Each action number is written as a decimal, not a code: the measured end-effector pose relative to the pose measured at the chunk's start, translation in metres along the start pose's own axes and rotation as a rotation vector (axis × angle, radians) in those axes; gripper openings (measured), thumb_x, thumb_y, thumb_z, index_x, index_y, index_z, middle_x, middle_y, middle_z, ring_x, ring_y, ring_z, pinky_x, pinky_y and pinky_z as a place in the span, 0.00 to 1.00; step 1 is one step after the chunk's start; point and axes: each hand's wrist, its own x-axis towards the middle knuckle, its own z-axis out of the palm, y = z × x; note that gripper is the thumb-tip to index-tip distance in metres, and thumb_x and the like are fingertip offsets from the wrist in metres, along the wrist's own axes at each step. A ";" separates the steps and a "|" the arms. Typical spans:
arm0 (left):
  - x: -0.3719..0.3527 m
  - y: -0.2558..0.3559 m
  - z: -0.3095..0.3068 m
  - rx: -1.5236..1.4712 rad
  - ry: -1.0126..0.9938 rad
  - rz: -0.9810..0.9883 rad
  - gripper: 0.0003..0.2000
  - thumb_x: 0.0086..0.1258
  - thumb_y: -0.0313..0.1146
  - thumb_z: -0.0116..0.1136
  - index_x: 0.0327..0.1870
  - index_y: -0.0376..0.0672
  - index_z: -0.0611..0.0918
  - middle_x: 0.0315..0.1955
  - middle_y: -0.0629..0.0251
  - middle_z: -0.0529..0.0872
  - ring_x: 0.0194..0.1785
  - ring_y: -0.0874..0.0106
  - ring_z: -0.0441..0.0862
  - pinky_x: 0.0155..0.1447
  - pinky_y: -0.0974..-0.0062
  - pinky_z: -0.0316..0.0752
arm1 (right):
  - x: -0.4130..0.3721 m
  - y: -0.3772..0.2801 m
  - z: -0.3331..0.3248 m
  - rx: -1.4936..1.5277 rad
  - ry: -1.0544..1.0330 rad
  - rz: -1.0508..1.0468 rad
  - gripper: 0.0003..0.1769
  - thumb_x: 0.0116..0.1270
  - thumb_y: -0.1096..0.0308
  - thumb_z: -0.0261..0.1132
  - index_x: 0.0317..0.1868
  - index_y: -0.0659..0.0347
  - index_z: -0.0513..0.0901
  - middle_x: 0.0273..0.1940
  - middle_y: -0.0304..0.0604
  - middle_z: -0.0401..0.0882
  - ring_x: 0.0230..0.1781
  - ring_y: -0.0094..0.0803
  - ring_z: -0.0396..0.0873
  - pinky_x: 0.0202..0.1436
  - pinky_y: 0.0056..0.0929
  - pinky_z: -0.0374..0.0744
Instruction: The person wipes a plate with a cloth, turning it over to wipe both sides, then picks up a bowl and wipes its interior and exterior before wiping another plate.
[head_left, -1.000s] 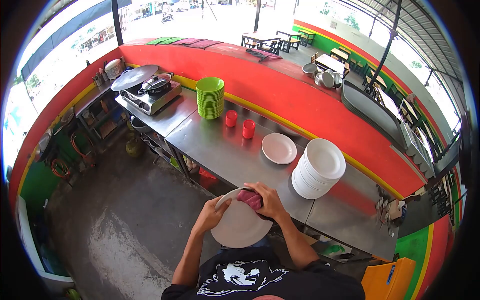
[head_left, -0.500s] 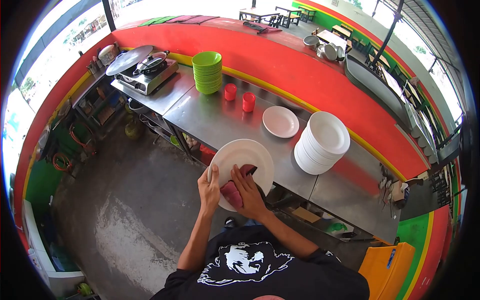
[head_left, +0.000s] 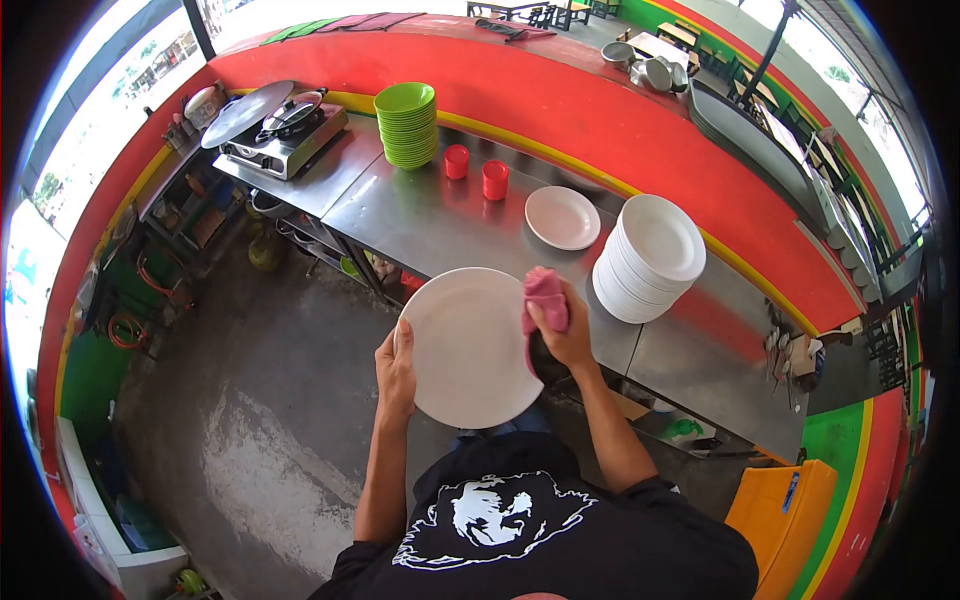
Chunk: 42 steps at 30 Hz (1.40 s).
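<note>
Can see green bowls (head_left: pixel 407 128) stacked on the tabletop (head_left: pixel 405 212) at eleven o'clock, and two red cups (head_left: pixel 495 183) at twelve, hard to see into. Pinching a white plate (head_left: pixel 468 350) by its nine o'clock rim with the left hand (head_left: pixel 396 372); gripping a pink cloth (head_left: pixel 545 303) in the curled right hand (head_left: pixel 568 335), by the plate's two o'clock rim. Cannot tell whether touching that rim; cannot see the plate's far face

that metal surface (head_left: pixel 450 235) over there holds a stove (head_left: pixel 285 152), stacked green bowls (head_left: pixel 408 130), two red cups (head_left: pixel 495 181), one plate (head_left: pixel 562 217), piled white plates (head_left: pixel 645 268).
</note>
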 end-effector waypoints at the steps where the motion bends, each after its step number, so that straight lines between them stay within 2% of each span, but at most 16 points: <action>1: 0.001 0.002 -0.004 -0.010 -0.008 -0.023 0.25 0.83 0.50 0.50 0.59 0.32 0.82 0.43 0.65 0.88 0.38 0.81 0.82 0.43 0.80 0.79 | -0.008 -0.003 -0.001 0.117 0.037 -0.025 0.29 0.60 0.71 0.68 0.63 0.68 0.76 0.61 0.58 0.80 0.63 0.52 0.78 0.72 0.44 0.69; 6: 0.005 0.007 -0.010 -0.126 -0.118 -0.217 0.23 0.84 0.45 0.49 0.66 0.35 0.77 0.53 0.61 0.86 0.50 0.74 0.85 0.53 0.75 0.82 | -0.033 -0.025 -0.005 0.208 -0.099 -0.200 0.29 0.60 0.54 0.62 0.51 0.74 0.82 0.54 0.59 0.84 0.57 0.49 0.82 0.65 0.44 0.74; 13: 0.007 0.015 -0.002 -0.216 -0.254 -0.260 0.24 0.84 0.36 0.45 0.79 0.47 0.65 0.69 0.57 0.75 0.67 0.67 0.78 0.68 0.70 0.75 | -0.061 0.005 0.009 0.644 0.347 0.029 0.27 0.66 0.51 0.53 0.44 0.71 0.80 0.39 0.54 0.84 0.45 0.46 0.81 0.59 0.41 0.74; 17: 0.003 0.005 -0.001 -0.221 -0.315 -0.302 0.26 0.83 0.34 0.43 0.80 0.49 0.62 0.70 0.55 0.73 0.65 0.66 0.79 0.68 0.70 0.76 | -0.059 0.021 -0.001 0.757 0.449 0.071 0.26 0.70 0.47 0.51 0.39 0.66 0.76 0.29 0.49 0.79 0.33 0.41 0.78 0.47 0.40 0.76; 18: 0.001 0.006 0.001 -0.191 -0.308 -0.340 0.28 0.83 0.38 0.40 0.81 0.43 0.57 0.70 0.52 0.73 0.69 0.61 0.76 0.74 0.66 0.69 | -0.053 0.026 -0.004 0.844 0.367 -0.003 0.26 0.72 0.45 0.51 0.39 0.64 0.74 0.25 0.46 0.75 0.27 0.38 0.75 0.36 0.37 0.76; 21: 0.005 -0.018 0.006 -0.145 -0.207 -0.170 0.28 0.84 0.45 0.37 0.77 0.38 0.64 0.69 0.53 0.74 0.67 0.58 0.77 0.77 0.64 0.62 | -0.047 0.042 -0.003 0.854 0.656 0.057 0.26 0.73 0.43 0.51 0.42 0.62 0.73 0.24 0.46 0.73 0.26 0.37 0.75 0.28 0.33 0.74; 22: 0.006 -0.022 0.014 -0.065 -0.113 -0.092 0.31 0.85 0.55 0.32 0.59 0.34 0.80 0.58 0.53 0.82 0.60 0.59 0.80 0.79 0.63 0.57 | -0.038 0.037 0.003 0.715 0.794 0.068 0.22 0.73 0.45 0.53 0.40 0.59 0.73 0.24 0.43 0.72 0.23 0.34 0.73 0.25 0.30 0.73; 24: 0.005 -0.028 0.006 -0.056 -0.281 0.006 0.36 0.83 0.63 0.29 0.44 0.36 0.82 0.47 0.56 0.85 0.52 0.62 0.81 0.77 0.63 0.59 | -0.019 0.027 0.015 0.411 1.068 0.155 0.16 0.74 0.50 0.56 0.37 0.53 0.72 0.24 0.37 0.69 0.16 0.28 0.69 0.19 0.25 0.71; 25: 0.004 -0.030 0.002 -0.053 -0.361 0.055 0.40 0.82 0.66 0.27 0.36 0.37 0.83 0.42 0.57 0.86 0.48 0.63 0.82 0.77 0.63 0.60 | -0.015 0.023 0.013 0.572 1.049 0.208 0.15 0.73 0.51 0.57 0.36 0.52 0.71 0.25 0.36 0.68 0.16 0.26 0.69 0.18 0.24 0.70; 26: 0.004 -0.033 0.004 0.025 -0.341 0.222 0.41 0.79 0.71 0.26 0.26 0.39 0.77 0.29 0.64 0.82 0.36 0.71 0.77 0.59 0.68 0.71 | -0.011 0.019 0.012 0.732 1.038 0.264 0.13 0.72 0.52 0.58 0.35 0.51 0.70 0.25 0.35 0.68 0.16 0.24 0.68 0.17 0.22 0.69; 29: -0.001 -0.041 0.008 0.307 -0.209 0.451 0.41 0.78 0.71 0.28 0.26 0.38 0.75 0.22 0.69 0.76 0.28 0.76 0.71 0.39 0.72 0.67 | -0.010 0.054 0.005 0.351 0.755 0.061 0.13 0.73 0.54 0.57 0.33 0.51 0.69 0.26 0.35 0.68 0.16 0.23 0.67 0.17 0.23 0.69; 30: 0.005 -0.041 0.013 0.268 -0.165 0.571 0.35 0.83 0.63 0.35 0.25 0.37 0.73 0.19 0.72 0.70 0.26 0.81 0.65 0.29 0.73 0.57 | -0.012 0.047 0.002 0.907 0.705 0.158 0.16 0.79 0.55 0.55 0.34 0.54 0.72 0.30 0.35 0.74 0.29 0.22 0.77 0.27 0.22 0.76; 33: 0.008 -0.036 0.020 0.390 0.029 0.427 0.31 0.85 0.54 0.41 0.25 0.35 0.73 0.16 0.74 0.65 0.23 0.83 0.60 0.26 0.73 0.53 | 0.000 0.040 0.021 0.489 0.930 0.191 0.17 0.81 0.54 0.53 0.40 0.57 0.79 0.34 0.35 0.78 0.31 0.24 0.78 0.35 0.24 0.79; 34: 0.014 -0.033 0.025 0.332 0.020 0.374 0.27 0.86 0.46 0.45 0.25 0.34 0.72 0.15 0.75 0.63 0.21 0.84 0.58 0.24 0.72 0.52 | -0.004 0.039 0.029 0.363 0.773 0.154 0.18 0.81 0.56 0.53 0.49 0.63 0.82 0.41 0.38 0.83 0.36 0.28 0.81 0.45 0.30 0.81; 37: 0.027 -0.017 0.038 0.537 -0.079 0.342 0.30 0.86 0.52 0.42 0.22 0.38 0.73 0.18 0.81 0.70 0.25 0.86 0.62 0.27 0.77 0.56 | 0.016 0.002 0.033 -0.304 0.229 -0.316 0.20 0.68 0.61 0.65 0.55 0.65 0.82 0.56 0.55 0.83 0.60 0.50 0.81 0.67 0.46 0.73; 42: 0.051 -0.021 0.053 0.455 -0.034 0.297 0.28 0.86 0.49 0.43 0.27 0.34 0.79 0.19 0.79 0.72 0.26 0.86 0.64 0.27 0.78 0.58 | 0.044 0.006 0.029 -0.417 -0.104 -0.403 0.24 0.66 0.60 0.68 0.60 0.61 0.81 0.63 0.51 0.81 0.64 0.53 0.78 0.72 0.49 0.70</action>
